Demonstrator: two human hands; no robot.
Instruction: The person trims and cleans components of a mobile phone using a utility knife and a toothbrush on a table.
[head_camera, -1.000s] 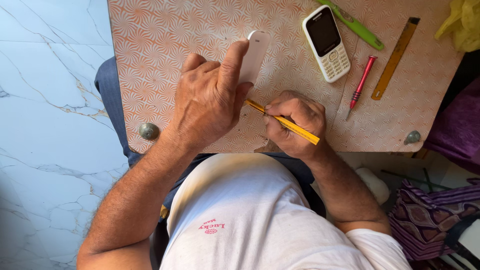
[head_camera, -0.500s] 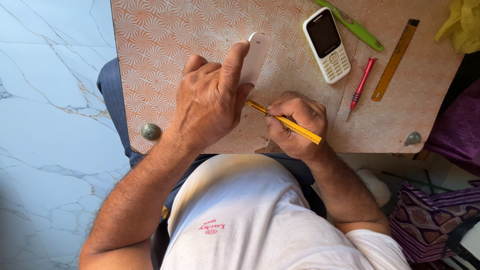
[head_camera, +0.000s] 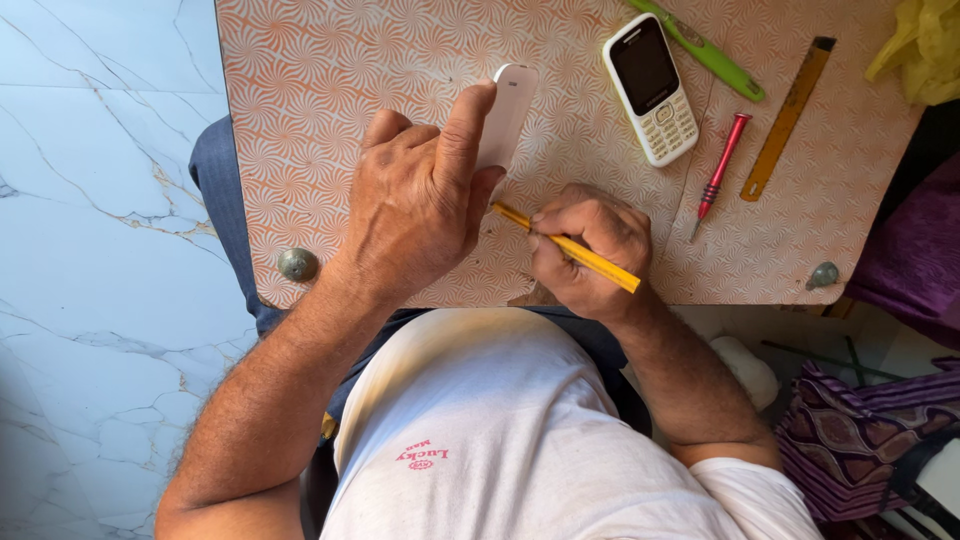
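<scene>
Flat white plastic cover (head_camera: 508, 112), rounded at the corners, lies on the patterned orange tabletop (head_camera: 330, 90). Left hand (head_camera: 420, 200) arches over it, forefinger pinning its edge. Right hand (head_camera: 590, 250) pinches a slim yellow tool (head_camera: 590, 258); its tip vanishes behind the left palm.

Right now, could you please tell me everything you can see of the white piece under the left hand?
The white piece is a flat, rounded-corner slab that looks like plastic, with a small mark near its far end. It lies on the patterned board, partly hidden. The left hand presses its forefinger along it; the yellow tool in the right hand points towards its near end.
</scene>
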